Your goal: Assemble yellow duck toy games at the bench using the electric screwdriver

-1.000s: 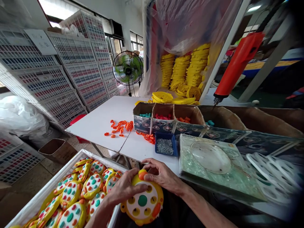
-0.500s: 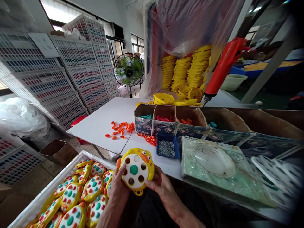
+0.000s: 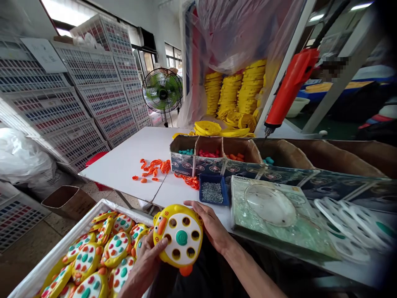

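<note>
Both hands hold a yellow duck-shaped toy (image 3: 170,260) over my lap, just right of the white bin. Its white face disc has a ring of round holes and a green knob in the centre. The orange beak points left, and an orange piece sticks out at the bottom. My left hand (image 3: 147,258) grips the left edge, thumb lying on the disc by a hole. Around the upper right rim curves my right hand (image 3: 214,225), its fingers along the edge. Finished-looking toys with coloured knobs (image 3: 116,250) fill the white bin (image 3: 107,203) at left.
A blue tray of small screws (image 3: 212,192), orange pieces (image 3: 153,167) and cardboard compartments of coloured knobs (image 3: 182,163) occupy the table. A red electric screwdriver (image 3: 290,91) hangs above. White discs (image 3: 344,231) lie right of a wrapped box (image 3: 279,215). Yellow parts (image 3: 229,95) are stacked behind.
The duck toy has turned counterclockwise, its beak going from upper right to left. My right hand has moved from the lower right up to the upper right rim. The view shifted slightly.
</note>
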The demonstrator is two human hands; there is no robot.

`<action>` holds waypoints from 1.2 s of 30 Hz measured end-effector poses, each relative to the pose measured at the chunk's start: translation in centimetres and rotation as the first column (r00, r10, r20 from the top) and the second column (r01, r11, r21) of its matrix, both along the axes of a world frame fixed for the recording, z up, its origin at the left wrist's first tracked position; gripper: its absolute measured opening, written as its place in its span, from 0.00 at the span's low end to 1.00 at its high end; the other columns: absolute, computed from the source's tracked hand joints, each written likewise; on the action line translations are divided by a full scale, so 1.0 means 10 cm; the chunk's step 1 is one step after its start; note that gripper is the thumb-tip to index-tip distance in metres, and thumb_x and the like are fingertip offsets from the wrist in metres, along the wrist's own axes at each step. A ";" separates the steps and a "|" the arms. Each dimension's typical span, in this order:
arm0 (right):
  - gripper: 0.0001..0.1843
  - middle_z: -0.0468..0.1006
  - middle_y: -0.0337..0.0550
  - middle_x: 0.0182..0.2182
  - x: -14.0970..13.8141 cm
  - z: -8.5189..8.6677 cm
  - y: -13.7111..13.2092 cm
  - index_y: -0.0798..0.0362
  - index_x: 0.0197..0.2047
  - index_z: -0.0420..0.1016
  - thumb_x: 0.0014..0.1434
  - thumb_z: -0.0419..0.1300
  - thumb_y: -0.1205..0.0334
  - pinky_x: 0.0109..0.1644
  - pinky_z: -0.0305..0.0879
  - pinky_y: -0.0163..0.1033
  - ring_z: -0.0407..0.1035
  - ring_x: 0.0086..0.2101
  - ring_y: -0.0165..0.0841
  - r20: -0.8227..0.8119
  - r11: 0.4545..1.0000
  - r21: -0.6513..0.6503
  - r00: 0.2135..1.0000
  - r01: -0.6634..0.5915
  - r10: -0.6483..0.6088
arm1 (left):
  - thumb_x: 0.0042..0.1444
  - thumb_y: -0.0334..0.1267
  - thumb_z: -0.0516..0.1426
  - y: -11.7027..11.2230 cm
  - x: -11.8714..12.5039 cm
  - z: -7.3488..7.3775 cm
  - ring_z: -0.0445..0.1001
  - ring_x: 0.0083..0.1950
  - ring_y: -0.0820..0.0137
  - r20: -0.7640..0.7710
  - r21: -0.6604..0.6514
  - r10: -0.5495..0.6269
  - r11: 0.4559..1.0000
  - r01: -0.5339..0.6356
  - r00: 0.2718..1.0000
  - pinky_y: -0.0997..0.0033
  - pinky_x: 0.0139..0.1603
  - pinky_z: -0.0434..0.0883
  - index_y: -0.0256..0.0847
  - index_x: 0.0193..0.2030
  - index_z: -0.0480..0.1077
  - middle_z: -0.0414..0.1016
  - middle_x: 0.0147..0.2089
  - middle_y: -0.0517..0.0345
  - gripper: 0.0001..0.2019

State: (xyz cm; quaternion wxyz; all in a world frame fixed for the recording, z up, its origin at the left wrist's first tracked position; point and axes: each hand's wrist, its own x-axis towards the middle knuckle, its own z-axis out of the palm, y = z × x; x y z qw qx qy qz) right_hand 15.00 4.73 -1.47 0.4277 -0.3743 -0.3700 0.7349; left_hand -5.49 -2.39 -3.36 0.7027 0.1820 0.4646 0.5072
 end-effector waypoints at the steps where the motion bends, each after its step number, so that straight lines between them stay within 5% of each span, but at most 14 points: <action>1: 0.27 0.85 0.43 0.42 -0.01 -0.01 -0.04 0.51 0.53 0.77 0.60 0.66 0.40 0.51 0.72 0.43 0.77 0.47 0.41 -0.024 1.000 0.000 0.999 0.023 -0.023 | 0.50 0.37 0.72 0.00 0.02 -0.02 0.85 0.51 0.52 0.015 0.000 0.040 0.999 -0.040 0.999 0.61 0.50 0.83 0.41 0.69 0.65 0.86 0.52 0.45 0.40; 5: 0.26 0.84 0.43 0.47 -0.05 -0.07 -0.23 0.50 0.51 0.75 0.54 0.74 0.49 0.55 0.72 0.46 0.77 0.50 0.43 -0.090 0.999 0.040 0.996 0.001 0.002 | 0.50 0.35 0.72 -0.04 0.11 -0.11 0.84 0.54 0.51 0.044 -0.035 0.131 0.991 -0.130 0.990 0.55 0.57 0.81 0.47 0.73 0.59 0.85 0.54 0.47 0.45; 9: 0.24 0.84 0.42 0.45 -0.02 -0.07 -0.28 0.49 0.53 0.74 0.57 0.71 0.47 0.51 0.73 0.43 0.77 0.46 0.40 -0.065 0.999 0.054 0.998 -0.004 0.008 | 0.46 0.39 0.74 -0.06 0.08 -0.15 0.80 0.59 0.46 0.089 -0.042 0.064 0.997 -0.060 0.994 0.50 0.61 0.78 0.43 0.69 0.65 0.84 0.56 0.43 0.43; 15: 0.25 0.83 0.41 0.46 0.05 -0.02 -0.17 0.49 0.57 0.75 0.61 0.68 0.47 0.46 0.70 0.37 0.76 0.44 0.36 0.026 0.960 0.087 0.964 -0.266 0.265 | 0.48 0.45 0.72 0.12 -0.16 0.04 0.82 0.55 0.50 -0.092 0.102 -0.127 0.985 0.137 0.988 0.60 0.52 0.79 0.42 0.57 0.74 0.84 0.55 0.45 0.30; 18: 0.28 0.83 0.41 0.47 0.03 0.01 -0.12 0.47 0.60 0.74 0.60 0.69 0.46 0.46 0.70 0.37 0.77 0.43 0.36 0.035 0.931 0.086 0.935 -0.353 0.352 | 0.48 0.46 0.72 0.22 -0.19 0.15 0.84 0.49 0.55 -0.229 0.057 -0.246 0.962 0.265 0.942 0.64 0.45 0.79 0.42 0.57 0.74 0.85 0.51 0.48 0.30; 22: 0.26 0.84 0.41 0.42 -0.03 0.03 0.00 0.49 0.57 0.77 0.62 0.65 0.42 0.39 0.68 0.36 0.77 0.39 0.36 0.161 0.900 0.130 0.905 -0.415 0.394 | 0.48 0.46 0.72 0.25 -0.17 0.21 0.84 0.47 0.58 -0.229 0.016 -0.271 0.959 0.281 0.935 0.65 0.45 0.78 0.44 0.57 0.73 0.86 0.47 0.52 0.30; 24: 0.23 0.85 0.42 0.39 -0.09 0.02 0.12 0.50 0.53 0.79 0.65 0.60 0.42 0.38 0.68 0.37 0.77 0.38 0.37 0.346 0.884 0.214 0.879 -0.416 0.329 | 0.47 0.45 0.73 0.24 -0.19 0.21 0.84 0.45 0.59 -0.194 0.023 -0.258 0.963 0.267 0.946 0.65 0.44 0.78 0.44 0.56 0.73 0.86 0.45 0.53 0.29; 29: 0.14 0.86 0.45 0.41 -0.47 0.01 0.66 0.51 0.51 0.81 0.65 0.60 0.57 0.47 0.73 0.41 0.79 0.40 0.38 0.707 0.776 0.519 0.690 -0.358 -0.155 | 0.45 0.44 0.74 0.20 -0.31 0.17 0.85 0.42 0.58 -0.196 -0.056 -0.156 0.987 0.147 0.968 0.62 0.44 0.79 0.45 0.56 0.72 0.87 0.43 0.54 0.31; 36: 0.20 0.82 0.52 0.54 -1.31 -0.09 1.41 0.51 0.55 0.80 0.62 0.60 0.70 0.64 0.67 0.47 0.75 0.55 0.45 0.772 0.649 0.576 0.593 -0.497 -0.230 | 0.44 0.48 0.74 0.19 -0.53 -0.07 0.85 0.47 0.52 -0.194 -0.082 -0.112 0.992 0.097 0.975 0.57 0.47 0.79 0.45 0.56 0.73 0.85 0.51 0.48 0.33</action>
